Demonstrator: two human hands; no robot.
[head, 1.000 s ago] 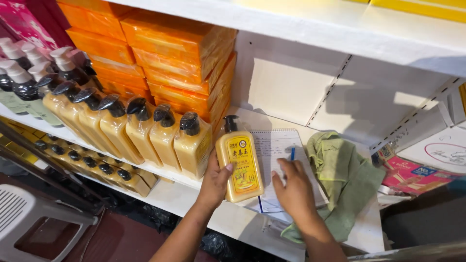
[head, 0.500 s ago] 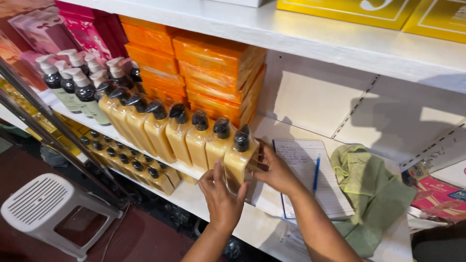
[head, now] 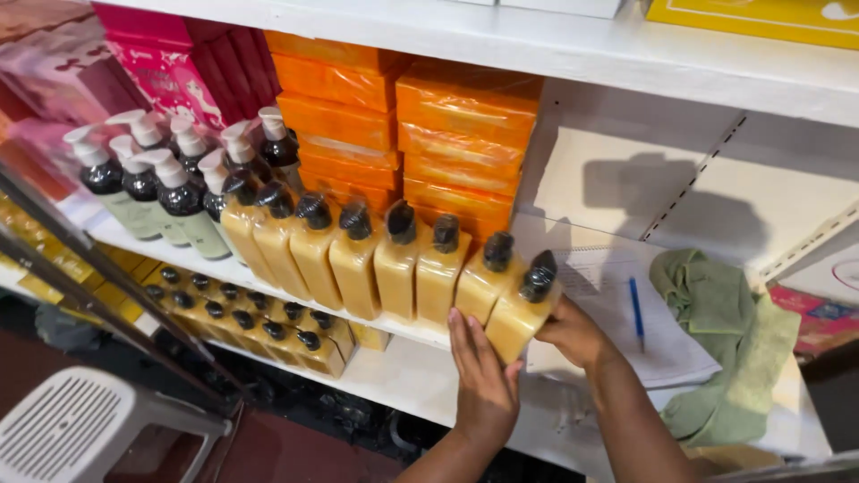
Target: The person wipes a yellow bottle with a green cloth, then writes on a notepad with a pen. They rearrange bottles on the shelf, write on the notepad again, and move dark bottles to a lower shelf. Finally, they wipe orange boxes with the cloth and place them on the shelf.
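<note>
Holding the last yellow bottle [head: 519, 313] at the right end of a row of matching pump bottles [head: 358, 255], both hands clasp it at the front edge of the white shelf [head: 420, 385]. The left hand [head: 479, 376] lies flat against the bottle's front, fingers together and pointing up, while the right hand [head: 573, 331] cups its far side, fingers curled around the back and mostly hidden. The bottle leans slightly to the right, its black pump cap [head: 540, 275] uppermost, touching the neighbouring bottle. Just right of it an open notebook [head: 608, 313] lies on the shelf with a blue pen [head: 636, 309] on the page, and a crumpled green cloth [head: 725, 349] sits beside that. Orange wrapped packs [head: 447, 134] are stacked behind the row, and dark bottles with white pumps [head: 161, 179] stand further left.
</note>
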